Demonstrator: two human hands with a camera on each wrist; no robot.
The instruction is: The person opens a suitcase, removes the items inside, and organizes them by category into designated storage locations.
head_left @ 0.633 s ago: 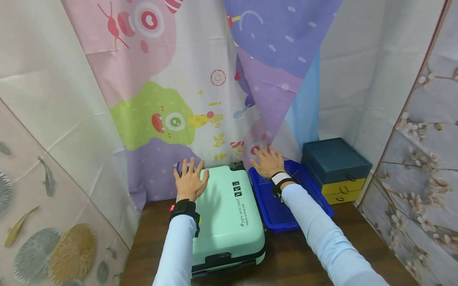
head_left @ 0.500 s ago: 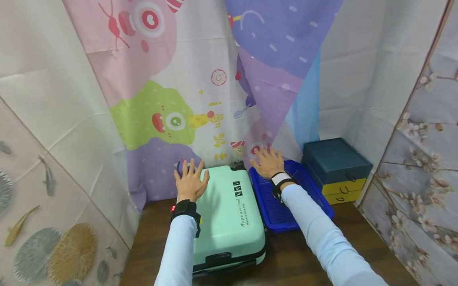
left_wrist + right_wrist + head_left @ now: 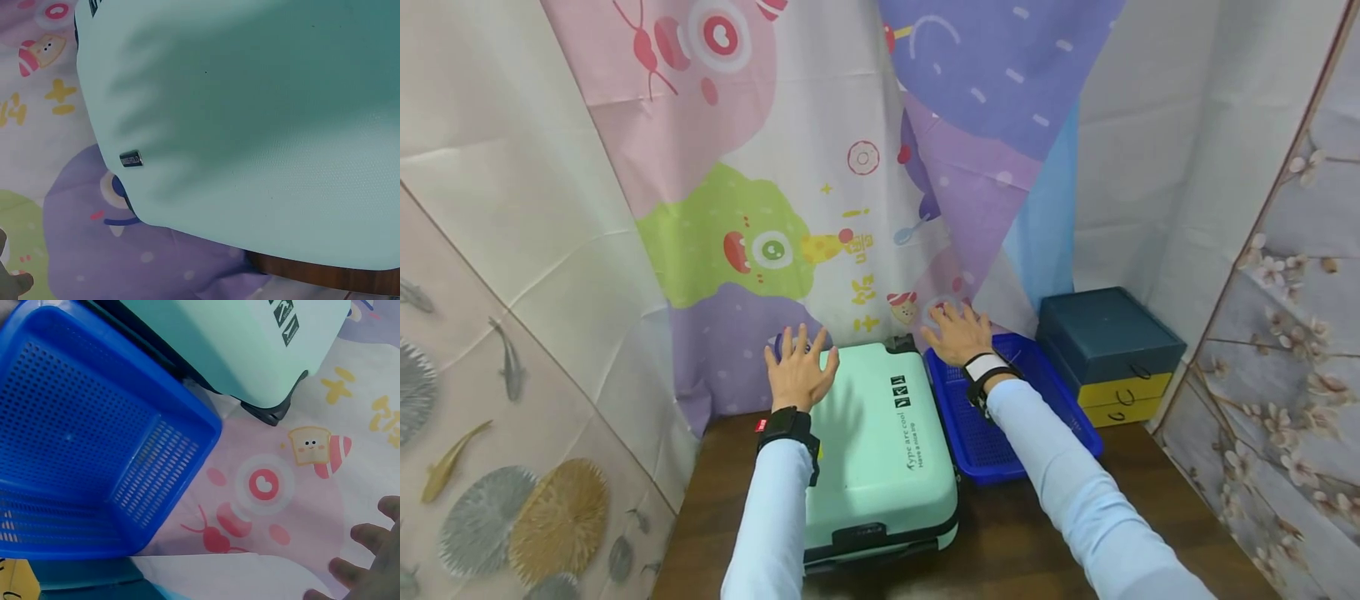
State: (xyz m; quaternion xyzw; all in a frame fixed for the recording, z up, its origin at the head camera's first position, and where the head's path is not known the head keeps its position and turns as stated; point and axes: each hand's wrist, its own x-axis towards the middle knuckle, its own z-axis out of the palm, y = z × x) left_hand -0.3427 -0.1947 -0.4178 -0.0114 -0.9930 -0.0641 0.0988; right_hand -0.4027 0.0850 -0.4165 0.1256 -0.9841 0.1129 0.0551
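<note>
A mint-green suitcase (image 3: 872, 433) lies flat on the dark wooden table, with black printed labels and lettering on its lid. My left hand (image 3: 797, 377) hovers over its left side, fingers spread and straight, and casts a shadow on the lid in the left wrist view. To the right sits a blue perforated plastic basket (image 3: 69, 437) with nothing in it. Above its far left corner is my right hand (image 3: 961, 335), fingers spread as well. Neither hand holds anything. Only fingertips of the right hand show at the edge of the right wrist view.
A small drawer box (image 3: 1108, 354), dark teal on top with yellow drawers, stands right of the basket. A cartoon-print curtain (image 3: 850, 100) hangs close behind everything. Patterned side panels (image 3: 1292, 333) flank the brown table (image 3: 1022, 542).
The head view has shifted slightly, moving the scene a little within the frame. Both hands keep the same spread pose over the suitcase and basket.
</note>
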